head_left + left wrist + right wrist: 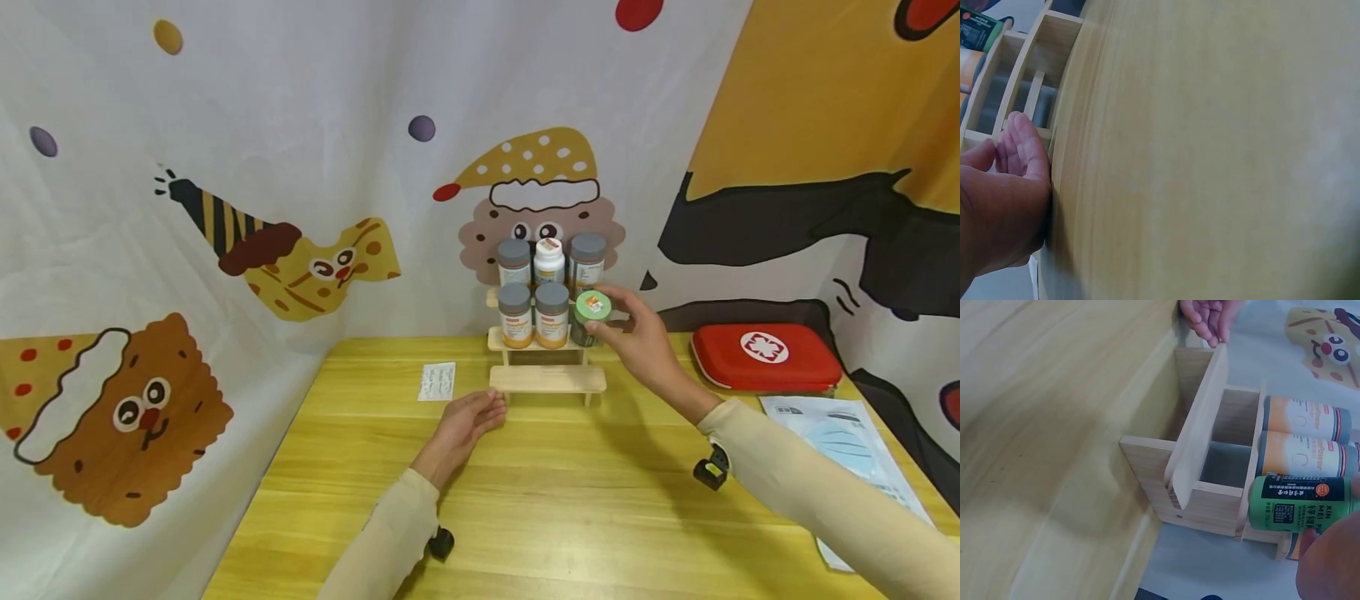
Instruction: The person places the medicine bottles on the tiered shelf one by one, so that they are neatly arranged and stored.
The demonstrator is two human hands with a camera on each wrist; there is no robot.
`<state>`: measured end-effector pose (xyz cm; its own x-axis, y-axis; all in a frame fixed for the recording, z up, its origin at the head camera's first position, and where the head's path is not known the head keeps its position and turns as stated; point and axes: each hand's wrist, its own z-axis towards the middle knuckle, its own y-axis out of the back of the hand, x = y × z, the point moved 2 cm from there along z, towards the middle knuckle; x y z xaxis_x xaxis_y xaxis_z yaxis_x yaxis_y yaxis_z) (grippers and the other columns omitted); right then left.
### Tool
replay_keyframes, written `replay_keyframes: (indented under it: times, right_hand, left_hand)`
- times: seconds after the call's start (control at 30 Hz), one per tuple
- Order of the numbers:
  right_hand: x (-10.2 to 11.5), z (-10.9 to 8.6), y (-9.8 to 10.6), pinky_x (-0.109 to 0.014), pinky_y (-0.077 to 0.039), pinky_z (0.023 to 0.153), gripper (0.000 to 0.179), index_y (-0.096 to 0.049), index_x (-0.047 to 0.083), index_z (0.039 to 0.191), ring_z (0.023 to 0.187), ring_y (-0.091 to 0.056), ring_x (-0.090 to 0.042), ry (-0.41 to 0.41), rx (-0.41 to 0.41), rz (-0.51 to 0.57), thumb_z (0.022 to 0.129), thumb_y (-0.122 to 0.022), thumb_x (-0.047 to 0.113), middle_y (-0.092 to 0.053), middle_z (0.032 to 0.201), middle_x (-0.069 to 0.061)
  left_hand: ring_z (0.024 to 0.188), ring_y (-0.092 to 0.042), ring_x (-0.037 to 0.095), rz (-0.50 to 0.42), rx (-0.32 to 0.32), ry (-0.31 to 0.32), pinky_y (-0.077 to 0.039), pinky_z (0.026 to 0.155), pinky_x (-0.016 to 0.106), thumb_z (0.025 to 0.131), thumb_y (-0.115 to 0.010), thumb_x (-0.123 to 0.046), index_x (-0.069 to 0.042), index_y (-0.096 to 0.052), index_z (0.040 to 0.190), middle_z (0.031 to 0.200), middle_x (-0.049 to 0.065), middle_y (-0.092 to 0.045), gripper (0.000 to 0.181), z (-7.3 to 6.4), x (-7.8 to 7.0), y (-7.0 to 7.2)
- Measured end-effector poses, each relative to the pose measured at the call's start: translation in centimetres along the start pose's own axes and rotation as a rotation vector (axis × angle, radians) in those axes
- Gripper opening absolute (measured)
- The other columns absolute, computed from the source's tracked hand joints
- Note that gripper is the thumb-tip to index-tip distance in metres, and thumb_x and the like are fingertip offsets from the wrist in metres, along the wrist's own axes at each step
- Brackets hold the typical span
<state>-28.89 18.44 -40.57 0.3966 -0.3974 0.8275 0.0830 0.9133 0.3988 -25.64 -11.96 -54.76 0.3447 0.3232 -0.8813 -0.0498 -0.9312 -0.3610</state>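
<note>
My right hand grips a green-lidded jar between thumb and fingers, at the right end of the wooden rack's middle step. Its green label with a black panel shows in the right wrist view. Beside it on that step are two grey-capped jars with white and orange labels. My left hand is at the left end of the stepped rack, fingertips right at the lowest step and fingers loosely extended. On the top step stand two grey-capped jars with a white bottle between them.
A red first-aid case lies at the right back of the wooden table. In front of it is a flat printed packet, partly under my right sleeve. A small paper note lies left of the rack. A cartoon-printed curtain hangs behind.
</note>
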Motion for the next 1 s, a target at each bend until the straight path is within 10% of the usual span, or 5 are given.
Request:
replay_keyframes:
  times: [1.0]
  right_hand:
    - [-1.0, 1.8, -1.1, -0.035, -0.056, 0.100, 0.061, -0.049, 0.009, 0.152, 0.133, -0.057, -0.031, -0.089, -0.076, 0.007, 0.099, -0.077, 0.017, -0.056, 0.146, -0.015]
  left_hand:
    - [0.095, -0.076, 0.013, 0.004, -0.016, -0.006, -0.067, 0.094, 0.027, 0.109, -0.061, -0.016, 0.008, -0.065, 0.131, 0.106, 0.007, -0.078, 0.033, 0.2, -0.1, -0.1]
